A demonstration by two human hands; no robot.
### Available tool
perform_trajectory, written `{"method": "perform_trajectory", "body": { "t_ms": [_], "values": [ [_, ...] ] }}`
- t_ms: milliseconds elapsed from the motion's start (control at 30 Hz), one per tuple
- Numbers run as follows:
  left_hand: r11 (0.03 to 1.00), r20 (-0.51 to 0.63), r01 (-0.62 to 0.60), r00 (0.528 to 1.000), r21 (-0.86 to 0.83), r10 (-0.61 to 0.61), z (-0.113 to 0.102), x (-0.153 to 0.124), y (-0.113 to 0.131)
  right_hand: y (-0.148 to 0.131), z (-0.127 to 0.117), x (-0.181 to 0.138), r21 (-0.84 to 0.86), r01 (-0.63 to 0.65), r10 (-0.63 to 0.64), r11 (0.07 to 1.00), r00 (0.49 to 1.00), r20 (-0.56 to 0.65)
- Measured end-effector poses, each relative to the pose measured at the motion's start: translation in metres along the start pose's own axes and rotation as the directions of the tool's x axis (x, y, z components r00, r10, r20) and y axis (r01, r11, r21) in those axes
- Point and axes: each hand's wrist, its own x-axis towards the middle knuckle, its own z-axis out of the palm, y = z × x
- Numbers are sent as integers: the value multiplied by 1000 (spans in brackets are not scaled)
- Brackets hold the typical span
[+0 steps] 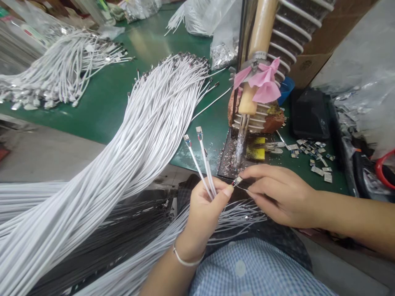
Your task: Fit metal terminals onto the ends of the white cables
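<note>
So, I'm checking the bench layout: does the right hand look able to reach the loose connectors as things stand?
Probably yes: the loose connectors lie just beyond the right hand, with nothing visible between, though its fingers seem busy at a thin wire.

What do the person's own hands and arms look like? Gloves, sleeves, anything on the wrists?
Left hand: ungloved, with a thin, pale band around the wrist. Right hand: ungloved, nothing visible on the wrist. No sleeve shows on either side. A blue-and-white checked garment shows at the bottom of the view.
</note>
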Motion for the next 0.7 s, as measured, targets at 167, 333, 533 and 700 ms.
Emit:
{"method": "perform_trajectory", "body": {
  "t_ms": [167, 333, 533, 700],
  "values": [
    [999, 12, 12, 1000, -44, -11, -1, -3, -2, 0, 2, -2, -3, 6, -6, 1000, 1000, 12],
    [989, -37, 84, 995, -122, -89, 0, -12, -5, -6, 3, -3, -22, 20, -19, 1000, 998, 57],
    [932, 120, 237, 970, -276, -211, -8, -28, -23, -18, 8, -7, 85, 134, -152, 987, 954, 257],
    [925, 100, 261, 965, -277, -243, -18, -43, -39, -27, 17, -12, 201, 45, -133, 979, 881, 454]
  ]
}}
